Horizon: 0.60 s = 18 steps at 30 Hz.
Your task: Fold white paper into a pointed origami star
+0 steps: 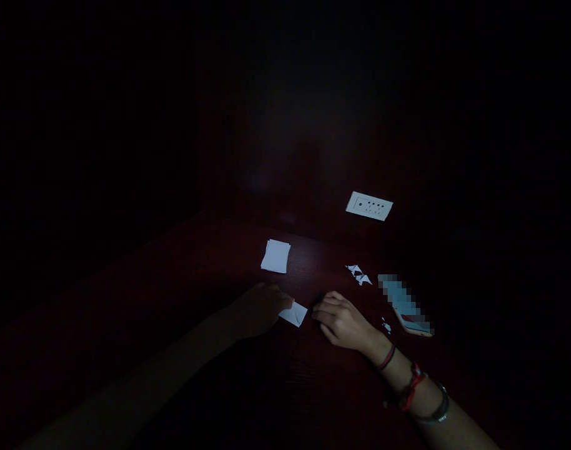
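Just below the centre of the frame, a creased white paper (295,314) is laid on the dark red bench (210,265), its left end covered by the fingers of the left hand (262,310), though whether it is pinched or merely pressed cannot be told. To its right, apart from it, the right hand (340,321) is seen with fingers curled, and whether anything is held beneath them cannot be made out. A stack (276,257) of white sheets is placed above the paper near the centre, while folded pieces (359,275), scraps (386,325) and a phone (407,307) are spread right of centre, below a socket (369,206).
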{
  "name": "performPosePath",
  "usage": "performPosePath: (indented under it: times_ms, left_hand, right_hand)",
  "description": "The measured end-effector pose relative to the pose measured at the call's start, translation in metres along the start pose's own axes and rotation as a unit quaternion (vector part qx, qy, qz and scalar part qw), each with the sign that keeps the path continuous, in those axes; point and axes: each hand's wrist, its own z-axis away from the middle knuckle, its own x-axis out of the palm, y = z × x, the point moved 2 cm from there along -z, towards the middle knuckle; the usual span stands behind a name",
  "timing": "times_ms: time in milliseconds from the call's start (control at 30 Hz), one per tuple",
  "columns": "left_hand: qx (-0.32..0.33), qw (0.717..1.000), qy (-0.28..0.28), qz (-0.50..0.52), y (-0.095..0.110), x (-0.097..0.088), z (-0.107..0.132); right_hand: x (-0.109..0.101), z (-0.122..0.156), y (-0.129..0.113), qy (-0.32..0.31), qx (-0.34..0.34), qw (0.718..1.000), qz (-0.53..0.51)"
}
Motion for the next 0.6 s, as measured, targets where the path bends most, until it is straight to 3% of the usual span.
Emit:
performPosePath:
  times_ms: [167,433,600]
  left_hand:
    - [0.021,0.998,0.045,-0.024,0.005,-0.003,-0.004]
    - [-0.063,0.997,0.028,-0.023,0.01,0.013,-0.01]
    - [-0.113,0.99,0.045,0.071,0.007,0.026,-0.008]
  right_hand:
    - [0.003,-0.001,0.004,0.002,0.019,0.999,0.032]
    - [0.005,-0.004,0.007,-0.041,0.005,0.999,0.025]
    - [0.006,-0.002,0.007,-0.039,-0.017,0.999,-0.003]
